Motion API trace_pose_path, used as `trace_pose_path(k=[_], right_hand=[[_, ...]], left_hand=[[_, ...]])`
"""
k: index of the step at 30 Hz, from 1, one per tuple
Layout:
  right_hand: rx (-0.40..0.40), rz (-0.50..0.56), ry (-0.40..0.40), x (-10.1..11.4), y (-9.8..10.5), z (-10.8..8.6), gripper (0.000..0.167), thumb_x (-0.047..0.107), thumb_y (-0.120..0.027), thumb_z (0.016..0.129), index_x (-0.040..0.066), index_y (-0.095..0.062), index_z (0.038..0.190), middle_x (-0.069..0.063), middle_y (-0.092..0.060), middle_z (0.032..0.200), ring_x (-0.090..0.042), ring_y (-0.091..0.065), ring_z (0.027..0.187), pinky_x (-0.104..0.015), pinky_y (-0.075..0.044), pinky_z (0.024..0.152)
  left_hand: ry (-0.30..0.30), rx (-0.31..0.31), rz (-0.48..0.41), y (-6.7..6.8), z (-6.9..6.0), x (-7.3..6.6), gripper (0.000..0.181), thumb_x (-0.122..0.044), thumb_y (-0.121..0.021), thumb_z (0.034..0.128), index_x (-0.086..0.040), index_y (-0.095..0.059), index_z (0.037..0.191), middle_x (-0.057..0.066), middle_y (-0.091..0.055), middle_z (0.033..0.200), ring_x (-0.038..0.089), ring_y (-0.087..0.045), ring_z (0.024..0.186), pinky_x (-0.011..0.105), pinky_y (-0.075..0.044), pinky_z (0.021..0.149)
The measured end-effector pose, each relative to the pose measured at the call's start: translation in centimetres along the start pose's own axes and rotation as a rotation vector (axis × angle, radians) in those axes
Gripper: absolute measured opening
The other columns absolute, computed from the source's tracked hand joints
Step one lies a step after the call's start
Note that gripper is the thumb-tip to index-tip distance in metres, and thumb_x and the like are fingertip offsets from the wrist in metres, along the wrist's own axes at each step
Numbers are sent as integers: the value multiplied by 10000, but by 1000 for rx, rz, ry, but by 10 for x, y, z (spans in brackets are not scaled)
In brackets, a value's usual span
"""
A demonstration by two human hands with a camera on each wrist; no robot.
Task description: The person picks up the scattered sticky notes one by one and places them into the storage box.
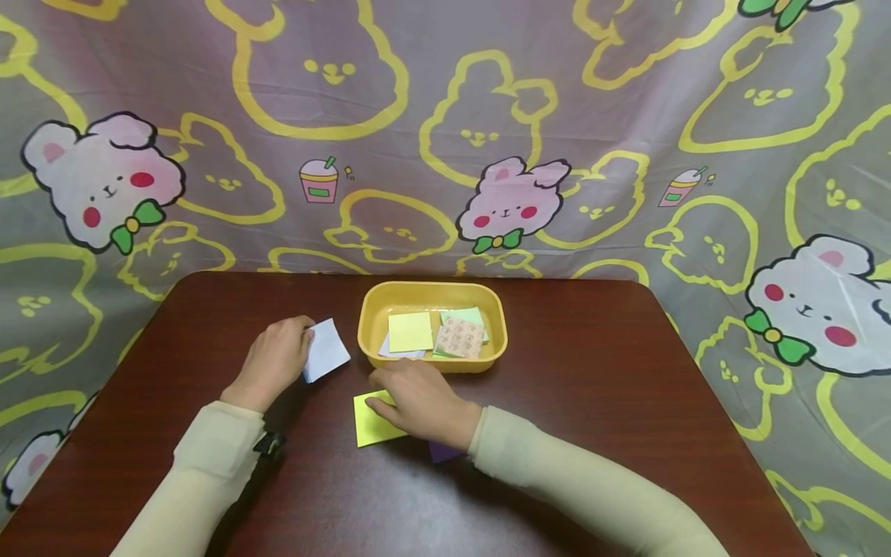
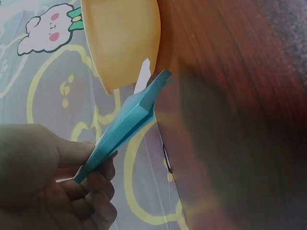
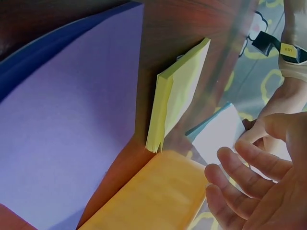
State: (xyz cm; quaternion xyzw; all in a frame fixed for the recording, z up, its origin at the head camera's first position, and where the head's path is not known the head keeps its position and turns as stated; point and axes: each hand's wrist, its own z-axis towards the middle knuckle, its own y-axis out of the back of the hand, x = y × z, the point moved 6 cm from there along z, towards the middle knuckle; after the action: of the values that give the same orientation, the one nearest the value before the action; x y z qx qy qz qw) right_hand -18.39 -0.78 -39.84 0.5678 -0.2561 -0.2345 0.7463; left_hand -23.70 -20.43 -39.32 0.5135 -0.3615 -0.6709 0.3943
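Between thumb and fingers, my left hand (image 1: 273,362) pinches a pad of sticky notes (image 1: 327,352), white on top. Its blue edges show in the left wrist view, where the pad (image 2: 124,120) is held tilted above the table. My right hand (image 1: 425,402) hovers with loosely bent fingers over a bright yellow sticky note pad (image 1: 376,429) on the table. The right wrist view shows a gap between those fingers (image 3: 225,189) and the yellow pad (image 3: 180,96). Partly hidden under my right wrist lies a purple pad (image 1: 445,451), large in the right wrist view.
Beyond the hands stands a yellow plastic box (image 1: 433,291). Inside it lie a pale yellow pad (image 1: 411,333), a patterned pad (image 1: 461,338), a green one (image 1: 475,316) and a whitish one. A printed curtain (image 1: 390,70) hangs behind the brown table (image 1: 592,371).
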Motion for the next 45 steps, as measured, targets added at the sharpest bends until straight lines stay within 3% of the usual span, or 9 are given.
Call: trace_pose_path(k=[12, 27, 45], right_hand=[[-6, -5, 7, 2, 2, 3, 248, 361, -675, 958, 144, -729, 1065, 44, -754, 976, -157, -690, 839, -304, -538, 719], [-4, -20, -1, 3, 3, 7, 295, 403, -644, 975, 154, -733, 1107, 59, -754, 1012, -149, -699, 881, -306, -551, 769], [23, -30, -17, -2, 10, 12, 293, 394, -623, 992, 164, -726, 1142, 54, -747, 1017, -147, -680, 880, -305, -541, 756]], left_hand=[[-4, -9, 3, 9, 3, -3, 241, -61, -519, 1013, 76, -669, 1143, 295, -700, 1068, 452, -670, 877, 587, -507, 716], [26, -38, -26, 15, 7, -9, 265, -93, -498, 1027, 55, -658, 1179, 281, -697, 1097, 442, -668, 887, 584, -506, 719], [-20, -104, -31, 31, 14, -22, 232, -76, -524, 1016, 52, -649, 1163, 289, -696, 1072, 465, -665, 862, 601, -499, 713]])
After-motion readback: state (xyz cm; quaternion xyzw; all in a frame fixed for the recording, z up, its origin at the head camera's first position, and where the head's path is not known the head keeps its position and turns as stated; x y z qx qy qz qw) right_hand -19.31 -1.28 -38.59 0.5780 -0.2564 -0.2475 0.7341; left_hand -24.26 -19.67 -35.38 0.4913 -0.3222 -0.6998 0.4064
